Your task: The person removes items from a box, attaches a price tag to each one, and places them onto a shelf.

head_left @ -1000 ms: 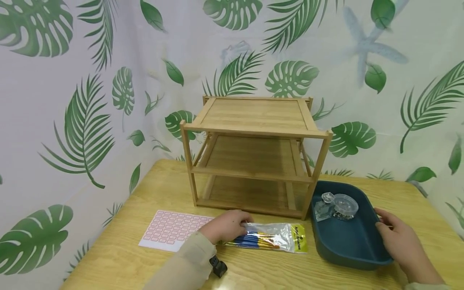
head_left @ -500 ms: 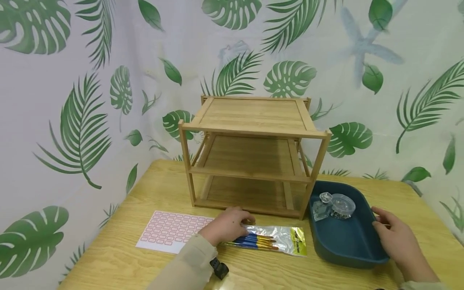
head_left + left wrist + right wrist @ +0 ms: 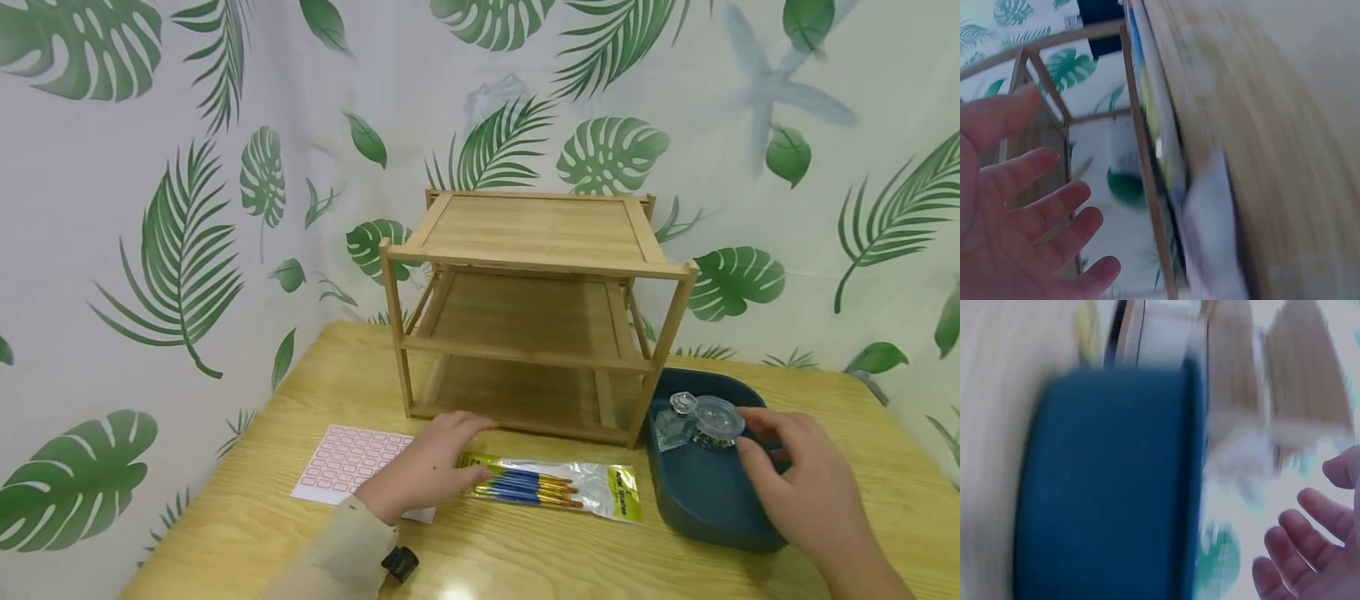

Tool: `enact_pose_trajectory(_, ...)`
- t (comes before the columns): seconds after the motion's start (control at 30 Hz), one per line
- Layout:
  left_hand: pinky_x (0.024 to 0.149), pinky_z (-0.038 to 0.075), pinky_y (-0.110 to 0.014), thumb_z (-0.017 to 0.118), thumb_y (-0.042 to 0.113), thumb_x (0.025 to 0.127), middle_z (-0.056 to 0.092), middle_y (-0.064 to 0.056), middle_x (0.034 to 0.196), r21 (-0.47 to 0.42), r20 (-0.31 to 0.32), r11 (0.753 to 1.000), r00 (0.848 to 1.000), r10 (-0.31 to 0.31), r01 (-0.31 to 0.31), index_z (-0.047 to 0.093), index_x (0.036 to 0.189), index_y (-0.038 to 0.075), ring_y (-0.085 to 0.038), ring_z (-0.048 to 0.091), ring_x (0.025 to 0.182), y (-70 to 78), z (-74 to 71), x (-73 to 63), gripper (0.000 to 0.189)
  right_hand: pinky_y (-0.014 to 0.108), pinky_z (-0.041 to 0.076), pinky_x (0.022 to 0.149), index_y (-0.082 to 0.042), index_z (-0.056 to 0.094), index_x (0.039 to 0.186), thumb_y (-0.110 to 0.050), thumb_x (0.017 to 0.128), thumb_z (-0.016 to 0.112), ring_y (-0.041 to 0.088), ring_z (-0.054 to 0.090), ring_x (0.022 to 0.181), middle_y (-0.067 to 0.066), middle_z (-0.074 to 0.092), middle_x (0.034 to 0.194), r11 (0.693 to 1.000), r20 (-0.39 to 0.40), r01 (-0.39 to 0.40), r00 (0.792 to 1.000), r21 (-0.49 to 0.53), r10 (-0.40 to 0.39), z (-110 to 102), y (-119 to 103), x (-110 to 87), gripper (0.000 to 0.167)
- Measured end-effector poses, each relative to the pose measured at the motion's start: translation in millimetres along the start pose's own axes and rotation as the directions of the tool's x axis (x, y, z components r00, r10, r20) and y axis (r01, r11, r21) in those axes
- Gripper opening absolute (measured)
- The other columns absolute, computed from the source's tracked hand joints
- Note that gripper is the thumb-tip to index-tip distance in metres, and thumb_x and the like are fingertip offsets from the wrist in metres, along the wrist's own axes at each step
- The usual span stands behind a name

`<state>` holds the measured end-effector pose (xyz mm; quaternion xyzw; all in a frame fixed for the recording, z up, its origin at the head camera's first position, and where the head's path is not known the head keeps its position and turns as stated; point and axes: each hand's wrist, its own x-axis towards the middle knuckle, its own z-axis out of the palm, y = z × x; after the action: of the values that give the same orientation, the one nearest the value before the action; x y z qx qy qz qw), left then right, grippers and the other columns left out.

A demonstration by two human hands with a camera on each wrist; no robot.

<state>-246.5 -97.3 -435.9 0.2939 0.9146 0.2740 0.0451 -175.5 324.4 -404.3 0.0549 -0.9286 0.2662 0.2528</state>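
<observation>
My left hand (image 3: 431, 471), its fingers spread in the left wrist view, is over the pink-bordered label sheet (image 3: 348, 458), beside the left end of a clear packet of paintbrushes (image 3: 540, 486). The brushes have blue and gold handles, and the packet lies flat on the table. My right hand (image 3: 798, 479) hovers over the right side of the dark blue bin (image 3: 712, 500), its fingers apart and holding nothing in the right wrist view. Inside the bin, a round clear container (image 3: 718, 419) sits close to my right fingertips. Beside it stands a clear square bottle (image 3: 675, 425) with a faceted stopper.
A three-tier wooden shelf (image 3: 536, 354) stands on the table behind the packet, its right front leg close to the bin. The wooden table (image 3: 517, 554) extends in front. A leaf-patterned curtain (image 3: 315, 183) hangs behind and to the left.
My left hand has let go of the brush packet and drawn back to the left. My right hand has left the bin's right rim and moved in over the bin toward the round container.
</observation>
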Motion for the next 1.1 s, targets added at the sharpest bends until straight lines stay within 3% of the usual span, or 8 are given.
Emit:
enact_pose_trajectory(0.1,0.111,0.033,-0.06,0.072,0.034,0.095,0.043,-0.004,0.153,-0.004,-0.025,1.0,1.0,-0.008,0.008,0.043,0.154,0.019,-0.032,0.037,0.141,-12.3,-14.7,-14.8,0.067,0.018,0.046,0.077,-0.012,0.066,0.128,-0.018,0.099,0.068,0.007,0.051,0.098,0.002,0.061,0.117,0.993,0.083,0.105,0.991,0.054,-0.109,11.5,-32.3,-5.7,0.03)
enact_pose_trajectory(0.23,0.11,0.032,-0.062,0.074,0.031,0.093,0.043,-0.008,0.153,-0.017,-0.082,0.996,0.993,-0.085,0.084,0.044,0.153,0.015,-0.035,0.036,0.141,-33.6,-30.6,-35.6,0.068,0.034,0.052,0.08,-0.022,0.067,0.127,-0.026,0.099,0.068,0.007,0.053,0.097,-0.01,0.059,0.114,0.984,0.245,0.118,0.958,0.131,-0.148,43.9,-72.7,-5.0,0.028)
enact_pose_trajectory(0.4,0.111,0.032,-0.062,0.077,0.026,0.091,0.043,-0.013,0.154,-0.055,-0.151,0.986,0.975,-0.161,0.155,0.043,0.153,0.011,-0.039,0.035,0.142,-55.7,-44.4,-44.3,0.072,0.047,0.051,0.09,-0.022,0.064,0.132,-0.039,0.099,0.066,0.019,0.058,0.112,-0.007,0.058,0.123,0.96,0.416,0.082,0.889,0.269,-0.193,87.1,-112.1,9.4,0.037)
enact_pose_trajectory(0.53,0.112,0.031,-0.061,0.081,0.022,0.087,0.04,-0.015,0.155,-0.086,-0.165,0.973,0.96,-0.226,0.214,0.042,0.153,0.008,-0.041,0.033,0.144,-72.4,-48.5,-50.3,0.078,0.05,0.049,0.097,-0.021,0.06,0.136,-0.045,0.099,0.064,0.024,0.056,0.121,-0.004,0.055,0.13,0.945,0.512,0.054,0.83,0.322,-0.222,122.7,-136.7,20.5,0.044)
enact_pose_trajectory(0.67,0.111,0.031,-0.062,0.084,0.019,0.084,0.039,-0.018,0.156,-0.083,-0.164,0.961,0.948,-0.273,0.263,0.041,0.153,0.006,-0.043,0.032,0.143,-90.7,-49.9,-58.5,0.082,0.053,0.047,0.1,-0.016,0.056,0.143,-0.043,0.098,0.064,0.029,0.053,0.126,0.002,0.053,0.137,0.943,0.572,0.048,0.784,0.328,-0.239,154.1,-154.9,26.7,0.053)
enact_pose_trajectory(0.77,0.111,0.031,-0.064,0.084,0.018,0.083,0.039,-0.021,0.155,-0.071,-0.163,0.957,0.943,-0.289,0.28,0.041,0.153,0.004,-0.046,0.032,0.143,-102.4,-53.9,-66.4,0.082,0.057,0.044,0.102,-0.012,0.053,0.146,-0.04,0.097,0.067,0.034,0.049,0.131,0.009,0.051,0.143,0.944,0.602,0.042,0.761,0.326,-0.241,171.7,-166.0,29.5,0.058)
enact_pose_trajectory(1.1,0.111,0.023,-0.068,0.087,0.015,0.076,0.03,-0.03,0.157,-0.031,-0.141,0.941,0.931,-0.337,0.336,0.043,0.152,0.003,-0.053,0.025,0.143,-121.2,-59.6,-84.1,0.088,0.058,0.038,0.108,-0.011,0.048,0.151,-0.041,0.095,0.068,0.038,0.038,0.141,0.015,0.043,0.154,0.974,0.665,0.047,0.723,0.224,-0.187,212.3,-190.7,39.0,0.066)
